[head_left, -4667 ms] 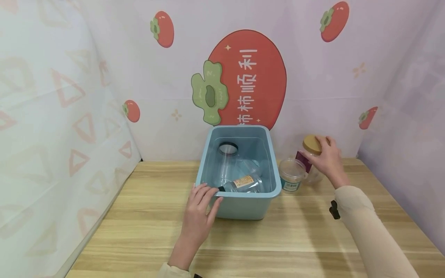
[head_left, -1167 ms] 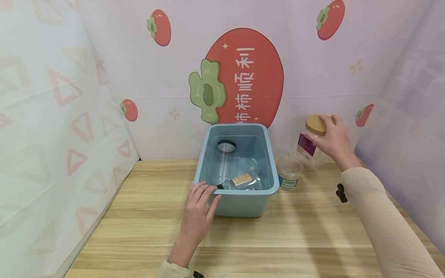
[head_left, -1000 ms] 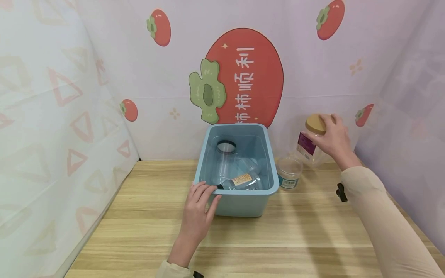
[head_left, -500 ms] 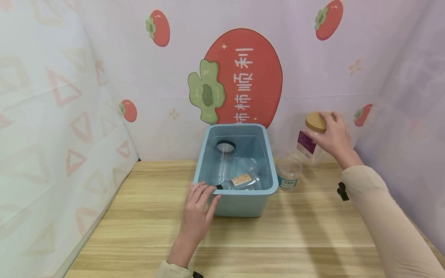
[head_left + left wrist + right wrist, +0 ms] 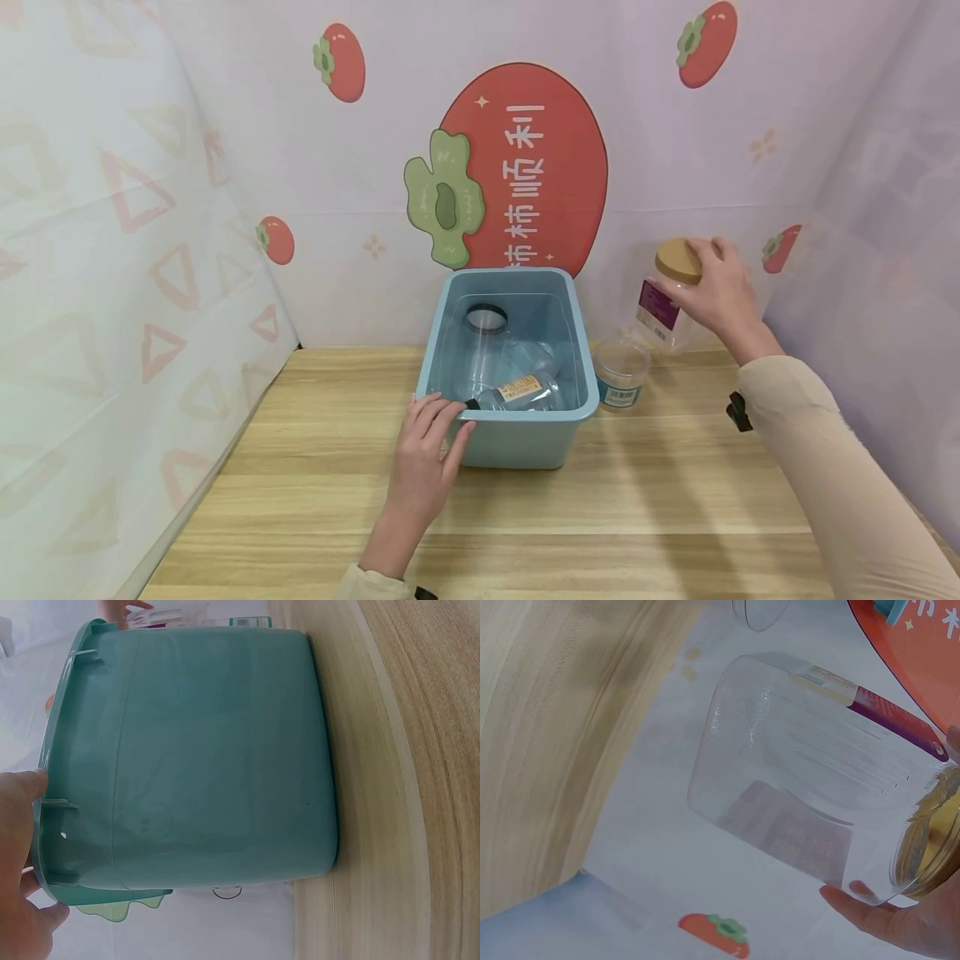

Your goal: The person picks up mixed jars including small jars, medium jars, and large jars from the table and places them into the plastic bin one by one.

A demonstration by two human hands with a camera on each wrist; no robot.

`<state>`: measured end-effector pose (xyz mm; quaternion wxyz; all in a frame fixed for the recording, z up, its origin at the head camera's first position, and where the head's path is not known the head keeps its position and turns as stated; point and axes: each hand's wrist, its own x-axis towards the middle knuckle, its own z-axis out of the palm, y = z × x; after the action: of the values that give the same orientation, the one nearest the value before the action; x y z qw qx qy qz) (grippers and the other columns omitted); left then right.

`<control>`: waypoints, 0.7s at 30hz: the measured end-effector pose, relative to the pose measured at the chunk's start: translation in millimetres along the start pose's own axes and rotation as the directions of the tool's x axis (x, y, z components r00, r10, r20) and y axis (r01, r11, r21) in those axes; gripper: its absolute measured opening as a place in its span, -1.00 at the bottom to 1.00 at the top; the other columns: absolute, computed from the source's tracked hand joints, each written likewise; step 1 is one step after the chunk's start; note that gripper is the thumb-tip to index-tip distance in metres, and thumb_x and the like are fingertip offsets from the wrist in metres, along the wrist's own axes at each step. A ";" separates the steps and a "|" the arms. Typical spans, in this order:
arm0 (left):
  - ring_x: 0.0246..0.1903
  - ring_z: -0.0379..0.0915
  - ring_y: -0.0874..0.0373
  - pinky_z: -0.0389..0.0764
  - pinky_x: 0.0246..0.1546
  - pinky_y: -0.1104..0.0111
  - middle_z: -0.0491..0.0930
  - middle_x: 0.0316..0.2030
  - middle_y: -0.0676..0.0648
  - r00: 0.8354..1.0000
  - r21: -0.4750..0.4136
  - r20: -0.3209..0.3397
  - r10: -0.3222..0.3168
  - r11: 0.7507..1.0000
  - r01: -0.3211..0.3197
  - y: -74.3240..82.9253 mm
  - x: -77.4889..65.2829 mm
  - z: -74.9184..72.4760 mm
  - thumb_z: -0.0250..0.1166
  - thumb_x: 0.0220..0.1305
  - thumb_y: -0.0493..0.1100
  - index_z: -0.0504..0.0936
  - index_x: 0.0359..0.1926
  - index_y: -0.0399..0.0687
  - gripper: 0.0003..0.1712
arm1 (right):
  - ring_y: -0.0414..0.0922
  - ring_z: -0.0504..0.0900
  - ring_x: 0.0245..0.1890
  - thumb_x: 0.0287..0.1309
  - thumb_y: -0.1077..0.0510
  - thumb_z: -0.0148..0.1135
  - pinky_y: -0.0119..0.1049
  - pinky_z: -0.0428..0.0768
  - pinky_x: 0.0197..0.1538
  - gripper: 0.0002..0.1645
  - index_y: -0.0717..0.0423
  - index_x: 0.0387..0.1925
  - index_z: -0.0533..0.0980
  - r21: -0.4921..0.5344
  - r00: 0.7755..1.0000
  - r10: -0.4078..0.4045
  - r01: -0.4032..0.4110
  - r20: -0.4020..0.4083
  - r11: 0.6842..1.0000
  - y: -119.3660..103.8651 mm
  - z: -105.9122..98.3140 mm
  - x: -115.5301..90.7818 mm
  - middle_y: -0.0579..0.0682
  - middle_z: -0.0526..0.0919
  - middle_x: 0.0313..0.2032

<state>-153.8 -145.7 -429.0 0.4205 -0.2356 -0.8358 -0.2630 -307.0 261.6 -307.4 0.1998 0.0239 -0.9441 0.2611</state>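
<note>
A clear plastic jar (image 5: 660,321) with a mustard-yellow lid and a purple label is held just above the table by my right hand (image 5: 718,292). Fingers and thumb grip it around the lid and neck; in the right wrist view the jar (image 5: 802,772) looks see-through and hollow. My left hand (image 5: 426,454) holds the near left corner rim of a blue plastic tub (image 5: 517,446). Inside the tub lie a clear bottle (image 5: 525,392) with an orange label and black cap, and a clear cylindrical container (image 5: 487,333) with a black-rimmed end.
A short clear tub (image 5: 621,375) with a teal label stands on the wooden table (image 5: 315,500), right beside the blue tub. Behind it all hangs a white backdrop (image 5: 337,308) printed with persimmons. More curtain closes off the left and right sides.
Over the last several seconds my right hand has raised the yellow-lidded jar off the table; recently it has risen only slightly. My left hand has stayed at the tub's rim.
</note>
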 end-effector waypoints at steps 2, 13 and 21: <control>0.14 0.56 -0.18 0.47 0.27 -0.37 0.71 -0.12 -0.16 1.000 0.001 -0.002 0.000 1.000 0.000 0.1 -0.1 0.0 0.11 0.64 0.09 0.73 -0.05 -0.27 -0.50 | 0.61 0.26 0.29 0.33 -0.30 0.32 0.55 0.44 0.15 0.05 0.21 0.57 0.20 -0.001 1.000 -0.002 0.002 -0.006 1.000 -1.7 -0.4 0.1 0.49 0.05 0.54; 0.13 0.56 -0.19 0.48 0.26 -0.38 0.71 -0.12 -0.16 1.000 -0.004 -0.007 0.002 1.000 -0.002 1.1 0.6 -0.9 0.10 0.65 0.10 0.73 -0.06 -0.29 -0.47 | 0.56 0.28 0.26 0.32 -0.27 0.34 0.49 0.47 0.11 0.02 0.20 0.55 0.23 0.000 1.000 -0.003 0.003 -0.016 1.000 -6.8 -5.0 3.0 0.48 0.10 0.51; 0.12 0.57 -0.21 0.48 0.26 -0.37 0.71 -0.13 -0.17 1.000 -0.003 -0.006 0.003 1.000 -0.003 1.4 0.9 -1.1 0.12 0.64 0.09 0.73 -0.07 -0.30 -0.49 | 0.55 0.30 0.25 0.31 -0.28 0.34 0.48 0.48 0.11 0.02 0.19 0.55 0.24 -0.002 1.000 -0.007 0.007 -0.024 1.000 -11.8 -8.6 4.4 0.47 0.11 0.51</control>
<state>-152.8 -145.2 -427.3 0.4232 -0.2367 -0.8338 -0.2641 -306.1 255.9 -293.3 0.2123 0.0241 -0.9417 0.2599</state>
